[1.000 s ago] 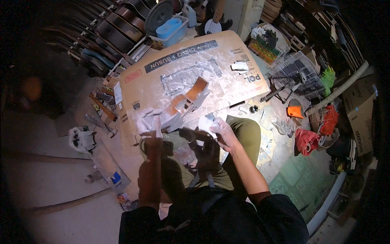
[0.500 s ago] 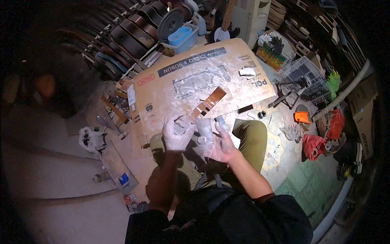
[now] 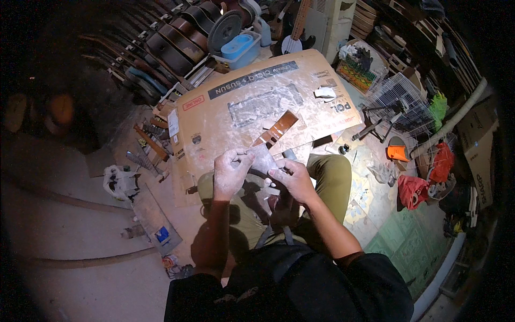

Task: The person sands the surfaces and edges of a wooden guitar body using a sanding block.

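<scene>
In front of my lap, both hands pinch a grey, dusty piece of sandpaper (image 3: 262, 160). My left hand (image 3: 229, 173) is coated in white dust and grips its left side between thumb and fingers. On the lower right edge, my right hand (image 3: 296, 181) is closed with thumb and fingertips. Just beyond the sheet, a glossy brown wooden strip with cut-outs (image 3: 282, 127) lies aslant on the dusty cardboard (image 3: 214, 121). A small grey rounded piece (image 3: 289, 154) shows behind my right hand. Small pale bits (image 3: 271, 185) show below the sheet; I cannot make out what they are.
Guitar bodies (image 3: 171, 48) stand in a row at the far left. A blue basin (image 3: 237, 47) sits behind the cardboard. To the right are a white wire rack (image 3: 399, 102), an orange scoop-like piece (image 3: 397, 153) and a red bag (image 3: 413, 192). A board (image 3: 155, 220) lies at left.
My hands have come together on the sandpaper, which was lying along my right palm. My right hand has turned over from palm up, and its fingers have closed on the edge.
</scene>
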`<state>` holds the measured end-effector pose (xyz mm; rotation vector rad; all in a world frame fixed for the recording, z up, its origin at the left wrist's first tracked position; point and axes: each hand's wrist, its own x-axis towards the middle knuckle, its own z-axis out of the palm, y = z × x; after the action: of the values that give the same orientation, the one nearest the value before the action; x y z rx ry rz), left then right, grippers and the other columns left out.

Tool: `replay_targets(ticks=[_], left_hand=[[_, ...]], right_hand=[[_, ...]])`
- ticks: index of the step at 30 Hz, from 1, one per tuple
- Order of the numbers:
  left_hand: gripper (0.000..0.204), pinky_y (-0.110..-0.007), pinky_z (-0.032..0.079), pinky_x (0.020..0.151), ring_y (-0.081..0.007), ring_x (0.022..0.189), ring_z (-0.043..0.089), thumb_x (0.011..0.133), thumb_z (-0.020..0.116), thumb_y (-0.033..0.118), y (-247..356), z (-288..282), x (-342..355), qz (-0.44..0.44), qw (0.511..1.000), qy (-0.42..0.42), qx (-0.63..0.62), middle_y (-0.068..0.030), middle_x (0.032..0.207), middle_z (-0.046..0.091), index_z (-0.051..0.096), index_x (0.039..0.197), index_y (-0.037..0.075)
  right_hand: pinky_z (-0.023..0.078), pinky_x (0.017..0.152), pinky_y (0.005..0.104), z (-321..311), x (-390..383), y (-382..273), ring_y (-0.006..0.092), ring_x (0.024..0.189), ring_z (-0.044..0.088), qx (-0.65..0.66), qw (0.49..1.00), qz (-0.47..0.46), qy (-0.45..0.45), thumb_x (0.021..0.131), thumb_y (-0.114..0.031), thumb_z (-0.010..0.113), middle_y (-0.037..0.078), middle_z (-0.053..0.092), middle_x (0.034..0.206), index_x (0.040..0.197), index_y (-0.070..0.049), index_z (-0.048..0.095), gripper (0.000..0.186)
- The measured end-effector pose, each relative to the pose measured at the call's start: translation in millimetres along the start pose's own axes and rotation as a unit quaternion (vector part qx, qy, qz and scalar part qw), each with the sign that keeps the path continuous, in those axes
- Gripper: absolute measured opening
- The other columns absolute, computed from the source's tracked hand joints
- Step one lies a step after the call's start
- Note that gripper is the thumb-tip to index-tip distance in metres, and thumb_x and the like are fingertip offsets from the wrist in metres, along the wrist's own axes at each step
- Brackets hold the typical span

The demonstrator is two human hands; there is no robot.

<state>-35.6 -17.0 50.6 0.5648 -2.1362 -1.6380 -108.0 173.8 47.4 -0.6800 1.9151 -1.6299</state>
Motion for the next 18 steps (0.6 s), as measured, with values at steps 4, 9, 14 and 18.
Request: replay_targets(ticks=[4, 9, 14, 18], left_hand=[[0.017, -0.025, 0.052, 0.068, -0.0074, 0.073, 0.062, 0.088, 0.072, 0.011, -2, 5, 0, -0.031, 0.998, 0.004, -0.049, -0.0058, 0.081, 0.071, 0.07, 0.095, -0.005], [0.02, -0.025, 0.053, 0.071, -0.0085, 0.078, 0.065, 0.089, 0.072, 0.013, -2, 1, -1, -0.047, 0.997, -0.044, -0.039, -0.0072, 0.085, 0.072, 0.07, 0.098, -0.005], [0.02, -0.026, 0.053, 0.073, -0.0096, 0.081, 0.066, 0.09, 0.071, 0.012, 14, 4, -13, -0.009, 0.997, -0.082, 0.004, -0.0091, 0.088, 0.073, 0.071, 0.099, -0.005], [0.021, -0.027, 0.054, 0.072, -0.01, 0.081, 0.066, 0.09, 0.07, 0.012, 5, 4, -15, -0.013, 0.998, -0.055, -0.002, -0.0092, 0.087, 0.073, 0.07, 0.101, -0.006]], right_hand=[[0.05, 0.075, 0.0264, -2, -5, 3, 0.0119, 0.08, 0.063, 0.115, 0.993, 0.011, -0.01, 0.092, -0.018, 0.068, 0.006, 0.071, 0.094, 0.112, 0.003, 0.067, 0.029], [0.05, 0.073, 0.0251, 2, 4, 6, 0.0099, 0.081, 0.062, 0.109, 0.994, -0.011, 0.0, 0.092, -0.016, 0.069, 0.005, 0.07, 0.094, 0.107, 0.003, 0.068, 0.024], [0.05, 0.074, 0.0251, 13, 21, 2, 0.0091, 0.083, 0.062, 0.14, 0.989, 0.025, 0.05, 0.091, -0.015, 0.07, 0.005, 0.07, 0.093, 0.103, 0.002, 0.068, 0.021], [0.051, 0.076, 0.0256, 15, 20, -5, 0.0098, 0.084, 0.063, 0.15, 0.987, 0.03, 0.043, 0.09, -0.013, 0.071, 0.005, 0.07, 0.094, 0.101, 0.001, 0.068, 0.018]])
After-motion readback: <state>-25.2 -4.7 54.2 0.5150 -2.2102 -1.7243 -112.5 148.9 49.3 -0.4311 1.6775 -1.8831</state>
